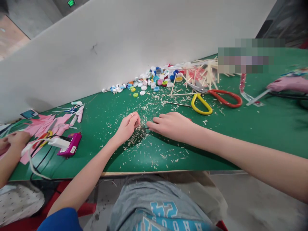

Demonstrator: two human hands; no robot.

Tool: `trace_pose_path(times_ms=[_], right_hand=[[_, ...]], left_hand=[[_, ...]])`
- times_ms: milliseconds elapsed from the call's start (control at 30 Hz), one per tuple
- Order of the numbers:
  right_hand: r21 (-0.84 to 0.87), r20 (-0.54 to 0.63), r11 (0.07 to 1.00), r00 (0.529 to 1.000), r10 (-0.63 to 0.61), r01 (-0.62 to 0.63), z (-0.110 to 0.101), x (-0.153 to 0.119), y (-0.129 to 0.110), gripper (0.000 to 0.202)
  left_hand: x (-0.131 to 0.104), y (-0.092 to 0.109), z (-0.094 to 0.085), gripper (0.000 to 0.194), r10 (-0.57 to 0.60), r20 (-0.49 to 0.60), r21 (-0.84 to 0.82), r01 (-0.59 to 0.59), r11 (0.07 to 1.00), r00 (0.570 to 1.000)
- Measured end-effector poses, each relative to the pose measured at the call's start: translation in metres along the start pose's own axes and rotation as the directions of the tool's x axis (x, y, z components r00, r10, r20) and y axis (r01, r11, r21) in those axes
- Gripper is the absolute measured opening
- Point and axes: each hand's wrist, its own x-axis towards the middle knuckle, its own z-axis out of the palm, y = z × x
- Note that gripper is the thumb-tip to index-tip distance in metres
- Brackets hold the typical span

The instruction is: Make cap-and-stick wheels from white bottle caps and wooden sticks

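Above a heap of pale wood shavings [136, 137], my left hand [128, 125] is closed in a pinch on a small pale wooden stick, of which only the end shows. To its right, my right hand [168, 125] is closed, palm down, round a tool whose thin dark metal tip points toward the left hand. A bit of red shows behind the knuckles; the rest of the tool is hidden. The two hands are close together but apart. More shavings lie scattered over the green table [240, 134].
Bottle caps [144, 82] and wooden sticks [209, 75] lie along the white partition [134, 38]. Scissors [202, 104] sit beyond my right hand, a pink glue gun [286, 84] far right. At left are a magenta power strip [72, 146], pink pieces and another person's hands [18, 139].
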Motion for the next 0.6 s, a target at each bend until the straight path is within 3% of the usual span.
trace_pose_path(times_ms=[233, 600], right_hand=[[0.008, 0.012, 1.0, 1.0, -0.024, 0.024, 0.0103, -0.0001, 0.0003, 0.019], [-0.026, -0.007, 0.999, 1.0, -0.025, 0.025, 0.0061, -0.0005, -0.0043, 0.018]], left_hand=[[0.001, -0.0033, 0.003, 0.039, -0.038, 0.005, 0.008, 0.038, 0.999, 0.999], [0.0, -0.0074, 0.0061, 0.042, -0.021, 0.042, 0.12, 0.016, 0.993, 0.999]])
